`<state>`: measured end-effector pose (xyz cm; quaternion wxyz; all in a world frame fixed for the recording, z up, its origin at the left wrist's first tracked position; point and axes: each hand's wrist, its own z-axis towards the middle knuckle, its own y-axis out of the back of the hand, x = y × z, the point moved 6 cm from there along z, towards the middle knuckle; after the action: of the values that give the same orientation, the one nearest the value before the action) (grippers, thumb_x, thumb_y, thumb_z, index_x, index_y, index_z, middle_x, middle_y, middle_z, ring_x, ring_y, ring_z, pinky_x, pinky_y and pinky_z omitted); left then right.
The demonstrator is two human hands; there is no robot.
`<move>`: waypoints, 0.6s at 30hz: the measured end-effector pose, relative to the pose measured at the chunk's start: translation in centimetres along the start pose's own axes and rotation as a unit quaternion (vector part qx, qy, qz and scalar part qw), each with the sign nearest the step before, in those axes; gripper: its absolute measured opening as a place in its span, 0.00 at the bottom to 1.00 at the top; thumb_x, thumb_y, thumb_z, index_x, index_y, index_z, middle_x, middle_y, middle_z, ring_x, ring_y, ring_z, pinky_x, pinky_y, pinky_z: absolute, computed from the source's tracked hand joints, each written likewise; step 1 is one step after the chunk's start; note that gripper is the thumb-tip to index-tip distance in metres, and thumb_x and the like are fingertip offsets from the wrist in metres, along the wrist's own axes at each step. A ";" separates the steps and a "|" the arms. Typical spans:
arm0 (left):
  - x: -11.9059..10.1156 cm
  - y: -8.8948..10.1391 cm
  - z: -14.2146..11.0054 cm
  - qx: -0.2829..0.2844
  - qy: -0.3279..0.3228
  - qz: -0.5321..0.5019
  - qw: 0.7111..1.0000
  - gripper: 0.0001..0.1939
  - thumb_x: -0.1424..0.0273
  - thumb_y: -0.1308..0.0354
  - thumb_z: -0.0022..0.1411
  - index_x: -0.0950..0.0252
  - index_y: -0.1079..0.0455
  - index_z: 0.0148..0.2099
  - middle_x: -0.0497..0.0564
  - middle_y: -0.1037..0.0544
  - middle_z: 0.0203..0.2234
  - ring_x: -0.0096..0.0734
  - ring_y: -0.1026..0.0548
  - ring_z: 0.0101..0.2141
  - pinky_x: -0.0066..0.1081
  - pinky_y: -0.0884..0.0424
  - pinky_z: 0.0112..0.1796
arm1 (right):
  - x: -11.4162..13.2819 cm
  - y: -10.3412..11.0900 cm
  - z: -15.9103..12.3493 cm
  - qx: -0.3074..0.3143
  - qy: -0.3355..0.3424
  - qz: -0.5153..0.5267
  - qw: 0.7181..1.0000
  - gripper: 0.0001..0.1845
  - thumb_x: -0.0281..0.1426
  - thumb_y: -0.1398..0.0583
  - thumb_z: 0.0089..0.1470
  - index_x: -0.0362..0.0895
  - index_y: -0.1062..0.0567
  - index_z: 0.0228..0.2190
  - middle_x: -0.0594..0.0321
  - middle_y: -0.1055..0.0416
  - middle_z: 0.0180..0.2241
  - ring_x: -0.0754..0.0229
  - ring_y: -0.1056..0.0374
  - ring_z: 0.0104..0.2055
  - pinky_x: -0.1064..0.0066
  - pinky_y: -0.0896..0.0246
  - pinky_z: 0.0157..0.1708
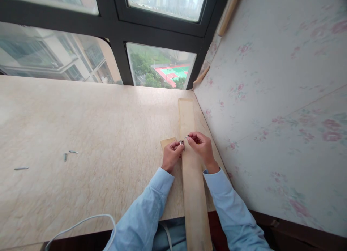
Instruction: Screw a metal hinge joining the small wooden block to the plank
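Head view, board (193,171) cropped, fitting (182,143) part-hidden

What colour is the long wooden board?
The long wooden board is pale yellowish beige, in the head view.

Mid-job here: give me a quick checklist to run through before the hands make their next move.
1. Small metal piece gripped: ok, pinched in the left hand.
2. Thin fastener in hand: ok, between right hand fingertips.
3. Metal piece seated flat on the long board: cannot tell.
4. Board fully on the countertop: not ok, its near end overhangs the edge.
5. Three loose fasteners clear of the hands: ok, well to the left.
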<state>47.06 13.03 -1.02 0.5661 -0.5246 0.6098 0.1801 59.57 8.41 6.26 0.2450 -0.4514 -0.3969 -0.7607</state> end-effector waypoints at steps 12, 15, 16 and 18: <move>0.2 -0.1 0.4 0.016 -0.014 0.011 1.000 0.17 0.62 0.34 0.52 0.70 0.23 0.39 0.49 0.23 0.25 0.24 0.31 0.24 0.22 0.36 0.25 | 1.1 -0.7 -0.6 0.042 0.141 -0.076 0.986 0.04 0.29 0.40 0.56 0.45 0.24 0.32 0.63 0.27 0.28 0.63 0.33 0.28 0.71 0.36 0.28; 0.2 -0.1 0.5 0.018 -0.018 0.012 1.000 0.17 0.61 0.34 0.52 0.70 0.23 0.38 0.49 0.24 0.24 0.24 0.31 0.24 0.22 0.37 0.24 | 1.3 -0.6 -0.8 0.036 0.162 -0.073 0.983 0.03 0.27 0.40 0.56 0.44 0.24 0.32 0.62 0.28 0.30 0.62 0.33 0.30 0.71 0.36 0.29; 0.2 0.0 0.5 0.017 -0.017 0.008 1.000 0.16 0.61 0.34 0.51 0.70 0.23 0.37 0.49 0.24 0.24 0.24 0.32 0.23 0.22 0.37 0.24 | 1.3 -0.6 -0.8 0.030 0.164 -0.075 0.983 0.03 0.26 0.40 0.56 0.44 0.24 0.32 0.61 0.28 0.30 0.62 0.33 0.31 0.70 0.35 0.30; 0.3 0.0 0.5 0.015 -0.014 -0.002 1.000 0.17 0.62 0.33 0.50 0.70 0.23 0.37 0.49 0.24 0.24 0.23 0.32 0.22 0.22 0.37 0.24 | 1.3 -0.4 -0.9 0.017 0.167 -0.079 0.983 0.03 0.26 0.39 0.56 0.44 0.24 0.33 0.61 0.30 0.32 0.61 0.33 0.33 0.69 0.35 0.32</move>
<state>47.37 13.32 -1.49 0.5824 -0.5150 0.6035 0.1773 58.24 7.91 6.98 0.2547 -0.2813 -0.3978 -0.8353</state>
